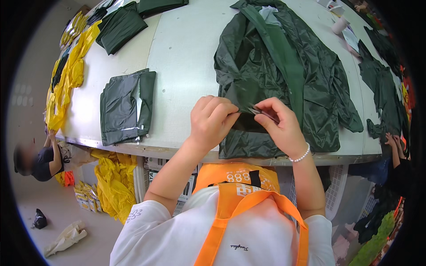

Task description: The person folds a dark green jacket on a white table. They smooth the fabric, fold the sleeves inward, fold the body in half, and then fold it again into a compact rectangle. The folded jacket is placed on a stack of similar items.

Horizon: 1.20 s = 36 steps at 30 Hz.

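A dark green rain jacket (284, 75) lies spread open on the white table (186, 53), its hem toward me. My left hand (212, 120) pinches the fabric at the lower front edge of the jacket. My right hand (281, 126), with a pearl bracelet at the wrist, holds a small dark thin tool (262, 111) against the same bit of fabric. The two hands nearly touch, just above the table's near edge.
A folded dark green garment (126, 106) lies to the left, more folded ones (120, 26) farther back. Yellow garments (71, 71) drape over the left edge, another yellow pile (114, 181) on the floor. More green fabric (381, 88) and another person's hand (390, 141) are at right; a person (37, 159) sits at left.
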{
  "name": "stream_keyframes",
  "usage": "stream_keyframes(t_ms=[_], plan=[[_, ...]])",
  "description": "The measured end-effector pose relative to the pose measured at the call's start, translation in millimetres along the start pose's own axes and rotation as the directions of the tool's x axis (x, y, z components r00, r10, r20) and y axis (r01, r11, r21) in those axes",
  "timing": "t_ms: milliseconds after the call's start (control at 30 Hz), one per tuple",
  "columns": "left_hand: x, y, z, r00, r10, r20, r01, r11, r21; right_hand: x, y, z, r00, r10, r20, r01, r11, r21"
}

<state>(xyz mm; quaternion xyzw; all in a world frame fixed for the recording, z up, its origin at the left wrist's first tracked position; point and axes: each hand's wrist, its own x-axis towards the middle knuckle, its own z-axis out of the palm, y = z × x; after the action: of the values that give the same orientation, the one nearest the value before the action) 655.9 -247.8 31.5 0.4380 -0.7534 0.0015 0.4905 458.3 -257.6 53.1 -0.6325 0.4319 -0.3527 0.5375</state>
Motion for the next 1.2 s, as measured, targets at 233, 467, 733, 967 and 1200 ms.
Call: stream_keyframes(t_ms=[233,467,733,967,1200], plan=[[-5.0,-3.9,-3.4,0.999,0.017,-0.043,-0.017,1.000,-0.010,10.8,-2.6,13.7,0.998,-0.020,0.065,0.016,0.998,0.055],[-6.9,-4.0,-5.0,0.998,0.013,-0.066,-0.014,1.000,-0.018,11.6,0.7,16.6,0.996,0.003,0.089,-0.015,0.989,0.144],[-7.2,-7.7,-7.6,0.998,0.041,-0.049,-0.042,0.999,-0.008,11.5,-5.2,19.3,0.999,0.002,0.055,-0.008,0.995,0.100],[-5.6,-9.4,-9.1,0.995,0.099,-0.004,-0.099,0.995,-0.033,6.9,-4.2,15.2,0.998,0.039,0.043,-0.043,0.994,0.104],[-59.5,-34.8,-74.7,0.967,-0.163,0.196,0.153,0.986,0.066,-45.4,56.8,6.8,0.987,0.102,-0.122,-0.108,0.993,-0.043]])
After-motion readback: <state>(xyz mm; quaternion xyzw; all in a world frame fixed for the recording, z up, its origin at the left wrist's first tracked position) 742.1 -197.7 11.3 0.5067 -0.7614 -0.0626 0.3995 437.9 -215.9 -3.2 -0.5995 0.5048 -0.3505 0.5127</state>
